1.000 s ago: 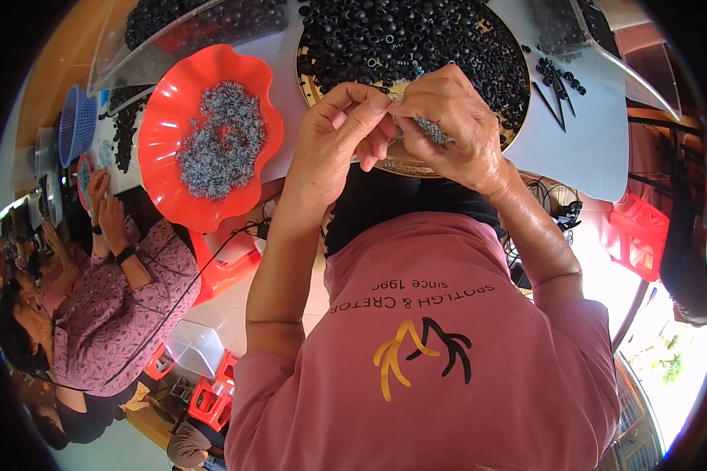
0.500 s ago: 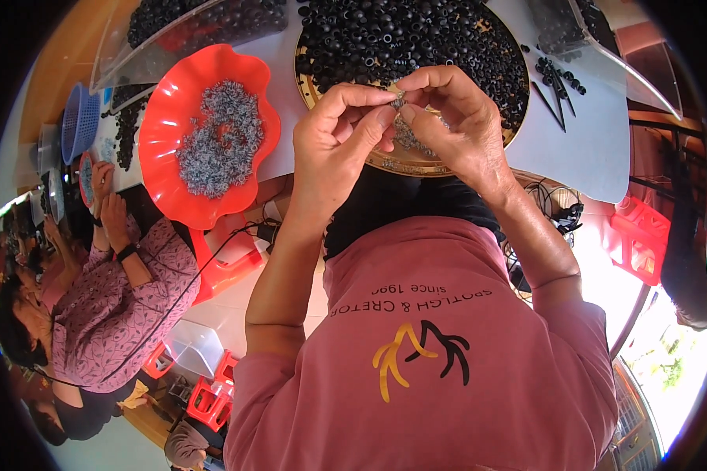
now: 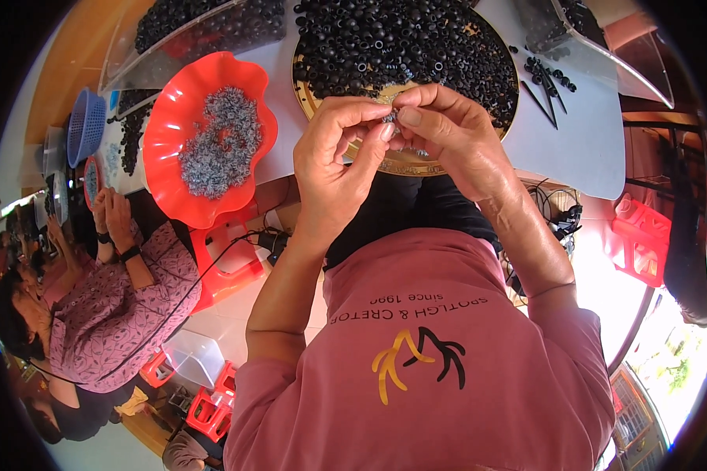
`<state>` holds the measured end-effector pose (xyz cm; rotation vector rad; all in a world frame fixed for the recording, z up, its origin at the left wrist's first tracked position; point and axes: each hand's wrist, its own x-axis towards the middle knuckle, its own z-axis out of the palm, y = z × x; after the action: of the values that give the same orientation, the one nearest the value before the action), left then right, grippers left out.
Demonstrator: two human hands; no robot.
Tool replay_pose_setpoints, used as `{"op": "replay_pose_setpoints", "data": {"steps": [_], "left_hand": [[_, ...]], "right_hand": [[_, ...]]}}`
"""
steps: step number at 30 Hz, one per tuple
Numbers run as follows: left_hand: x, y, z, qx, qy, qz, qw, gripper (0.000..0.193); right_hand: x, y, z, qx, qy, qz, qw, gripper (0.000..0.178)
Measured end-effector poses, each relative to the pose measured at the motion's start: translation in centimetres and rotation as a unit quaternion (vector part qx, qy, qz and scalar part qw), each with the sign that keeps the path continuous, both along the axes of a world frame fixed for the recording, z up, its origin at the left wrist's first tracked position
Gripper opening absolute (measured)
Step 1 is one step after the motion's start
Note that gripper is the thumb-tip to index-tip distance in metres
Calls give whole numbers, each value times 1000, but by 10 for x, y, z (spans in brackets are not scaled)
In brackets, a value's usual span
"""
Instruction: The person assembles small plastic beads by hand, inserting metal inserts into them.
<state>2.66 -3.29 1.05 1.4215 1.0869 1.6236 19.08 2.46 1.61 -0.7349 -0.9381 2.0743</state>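
Note:
My left hand (image 3: pixel 334 161) and my right hand (image 3: pixel 459 145) meet over the near edge of a round gold tray (image 3: pixel 408 167). Thumb and fingers of each are pinched together on a small dark-grey metal piece (image 3: pixel 390 116), possibly a spring; its exact shape is too small to make out. Many small round black caps (image 3: pixel 393 39) cover the far part of the tray. Partly hidden behind my fingers, some small grey metal pieces lie near its front rim. To the left, a red wavy-edged dish (image 3: pixel 161 165) holds a pile of similar grey pieces (image 3: pixel 208 173).
Clear plastic bins (image 3: pixel 204 39) of black parts stand at the back left and back right. Thin black pointed tools (image 3: pixel 554 98) lie right of the tray. A co-worker (image 3: pixel 126 306) sits at the left near a blue basket (image 3: pixel 85 125). Red stools (image 3: pixel 640 239) stand below.
My hands have lowered slightly toward me, and my right fingers have curled further round the small piece. The view has shifted a little.

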Motion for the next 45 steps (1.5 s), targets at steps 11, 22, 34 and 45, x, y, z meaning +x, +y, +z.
{"op": "replay_pose_setpoints", "data": {"steps": [11,22,34,45], "left_hand": [[1,-4,1,-24,-17,5,1000,18],[-3,-4,8,-202,-107,-40,973,17],[-12,-9,4,-169,-126,-15,977,16],[-21,-17,-8,-155,-89,-13,984,18]], "right_hand": [[2,-10,-2,99,-24,-18,995,18],[-1,4,-13,628,-190,-174,734,25],[22,1,1,204,-137,-106,964,17],[98,28,9,483,-450,-68,748,17]]}}
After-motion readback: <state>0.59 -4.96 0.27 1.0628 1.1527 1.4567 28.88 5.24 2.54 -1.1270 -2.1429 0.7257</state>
